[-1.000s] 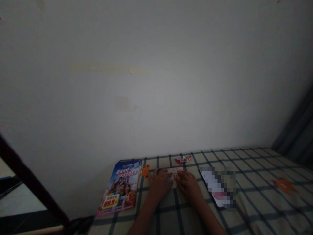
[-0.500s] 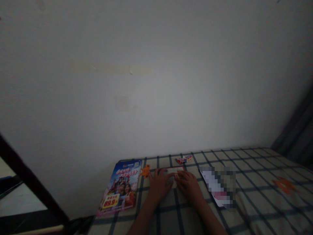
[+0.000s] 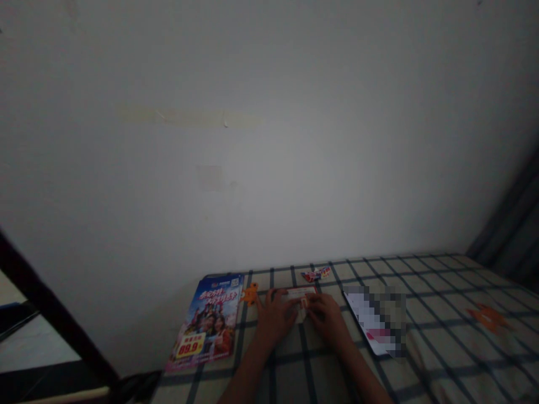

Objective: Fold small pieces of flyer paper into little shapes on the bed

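A small sheet of paper, white with a red edge and red marks, lies on the checked cloth between my hands. My left hand rests on its left side, fingers bent and holding it down, the outer finger spread out to the left. On the right side, my right hand has its fingertips and thumb closed at the paper's edge. Both hands hide part of the sheet. Beside my left hand is a small orange cut-out figure. Beyond the sheet sits a crumpled red, white and blue wrapper-like piece.
A glossy leaflet lies at the left edge of the cloth. To the right is a partly blurred phone-like slab. An orange shape shows farther right. The wall rises behind; a dark pole slants at left.
My right hand's fingers have shifted slightly to the right, and more of the paper's red marking shows between the hands. My left hand has stayed almost still.
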Available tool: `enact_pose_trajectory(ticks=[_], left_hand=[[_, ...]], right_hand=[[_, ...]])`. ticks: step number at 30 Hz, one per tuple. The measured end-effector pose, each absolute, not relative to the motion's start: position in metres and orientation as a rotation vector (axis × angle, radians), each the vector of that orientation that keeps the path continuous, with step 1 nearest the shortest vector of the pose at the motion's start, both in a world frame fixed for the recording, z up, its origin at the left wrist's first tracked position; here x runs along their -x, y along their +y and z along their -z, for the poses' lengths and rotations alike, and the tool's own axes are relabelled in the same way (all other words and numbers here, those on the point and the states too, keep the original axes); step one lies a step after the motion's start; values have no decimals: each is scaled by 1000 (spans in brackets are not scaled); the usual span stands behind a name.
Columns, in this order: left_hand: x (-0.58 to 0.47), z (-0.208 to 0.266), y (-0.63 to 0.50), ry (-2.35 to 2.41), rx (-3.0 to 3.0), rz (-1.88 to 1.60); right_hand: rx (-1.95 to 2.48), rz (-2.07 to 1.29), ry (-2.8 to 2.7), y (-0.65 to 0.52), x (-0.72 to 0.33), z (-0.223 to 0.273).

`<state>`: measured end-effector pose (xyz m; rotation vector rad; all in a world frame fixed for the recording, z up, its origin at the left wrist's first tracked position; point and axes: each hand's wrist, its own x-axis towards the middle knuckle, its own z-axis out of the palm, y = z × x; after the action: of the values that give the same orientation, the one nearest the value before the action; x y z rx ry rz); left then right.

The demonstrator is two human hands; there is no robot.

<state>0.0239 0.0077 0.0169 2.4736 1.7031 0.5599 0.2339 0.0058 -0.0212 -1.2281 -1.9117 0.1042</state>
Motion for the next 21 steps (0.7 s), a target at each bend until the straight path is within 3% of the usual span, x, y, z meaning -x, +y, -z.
enact_pose_trajectory(ticks=[21], left_hand=[[-25, -21, 7, 1718, -2447, -560]], right_hand=[[1483, 57, -1937, 9, -220, 24]])
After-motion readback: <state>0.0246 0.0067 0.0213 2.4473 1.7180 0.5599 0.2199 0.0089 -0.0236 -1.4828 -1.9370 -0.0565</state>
